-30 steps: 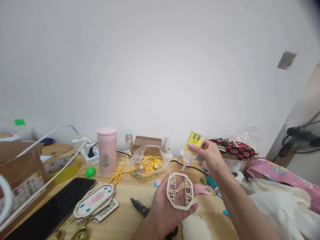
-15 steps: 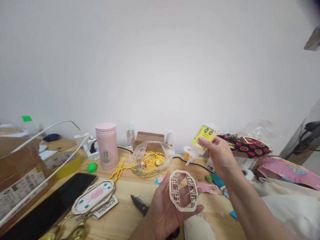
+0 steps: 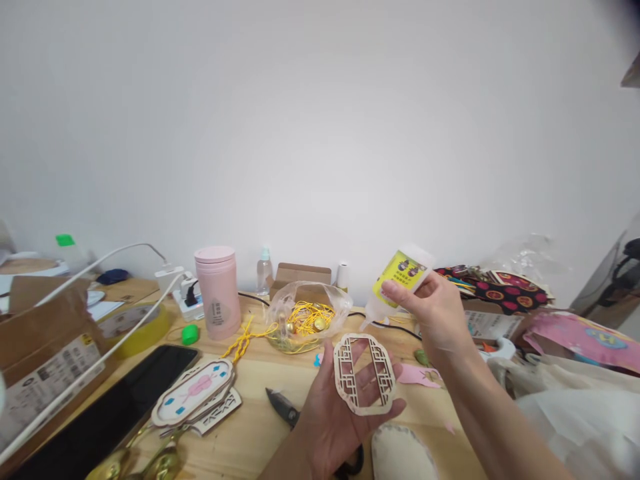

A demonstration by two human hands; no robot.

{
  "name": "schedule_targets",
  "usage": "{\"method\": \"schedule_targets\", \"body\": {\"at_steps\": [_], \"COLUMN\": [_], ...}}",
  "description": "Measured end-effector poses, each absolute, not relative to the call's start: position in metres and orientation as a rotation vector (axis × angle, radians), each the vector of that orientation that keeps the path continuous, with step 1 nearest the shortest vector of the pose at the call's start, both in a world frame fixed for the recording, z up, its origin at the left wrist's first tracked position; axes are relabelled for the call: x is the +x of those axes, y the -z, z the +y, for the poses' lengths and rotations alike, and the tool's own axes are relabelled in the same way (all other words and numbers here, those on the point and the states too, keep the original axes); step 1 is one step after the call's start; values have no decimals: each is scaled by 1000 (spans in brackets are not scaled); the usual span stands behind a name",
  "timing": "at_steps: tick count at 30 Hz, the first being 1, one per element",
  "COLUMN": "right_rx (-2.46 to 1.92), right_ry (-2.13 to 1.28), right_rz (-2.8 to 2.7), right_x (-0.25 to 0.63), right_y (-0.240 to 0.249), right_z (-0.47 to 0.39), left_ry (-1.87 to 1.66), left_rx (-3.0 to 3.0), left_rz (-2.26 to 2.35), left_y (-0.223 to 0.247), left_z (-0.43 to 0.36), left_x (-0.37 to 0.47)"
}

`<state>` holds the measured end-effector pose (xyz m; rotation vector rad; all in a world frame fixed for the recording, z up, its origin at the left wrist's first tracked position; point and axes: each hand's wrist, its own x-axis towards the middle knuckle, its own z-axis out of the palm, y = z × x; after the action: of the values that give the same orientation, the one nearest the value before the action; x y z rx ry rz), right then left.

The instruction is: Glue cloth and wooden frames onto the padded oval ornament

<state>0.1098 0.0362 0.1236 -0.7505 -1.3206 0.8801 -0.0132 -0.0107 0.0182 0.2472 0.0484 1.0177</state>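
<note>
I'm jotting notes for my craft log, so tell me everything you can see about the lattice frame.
The lattice frame is pale and thin, apparently wood, with a scalloped outline. Angular fretwork runs down both sides of a tall central opening. It rests on the open left hand, tilted toward the camera, above the table. The nozzle of the squeeze bottle points at its upper edge; I can't tell whether they touch.

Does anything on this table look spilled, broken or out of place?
Nothing clearly stands out. The right hand holds the bottle nozzle-down near the openwork frame on the left hand, but no spill shows.
</note>
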Motion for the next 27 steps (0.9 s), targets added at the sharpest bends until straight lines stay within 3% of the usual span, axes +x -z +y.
{"method": "schedule_targets", "body": {"at_steps": [27], "right_rx": [-764], "right_ry": [-781], "right_rz": [-1451], "right_x": [101], "right_y": [-123], "right_z": [27], "left_ry": [-1007], "left_rx": [243], "left_rz": [18], "left_y": [-18], "left_z": [-9], "left_x": [-13]}}
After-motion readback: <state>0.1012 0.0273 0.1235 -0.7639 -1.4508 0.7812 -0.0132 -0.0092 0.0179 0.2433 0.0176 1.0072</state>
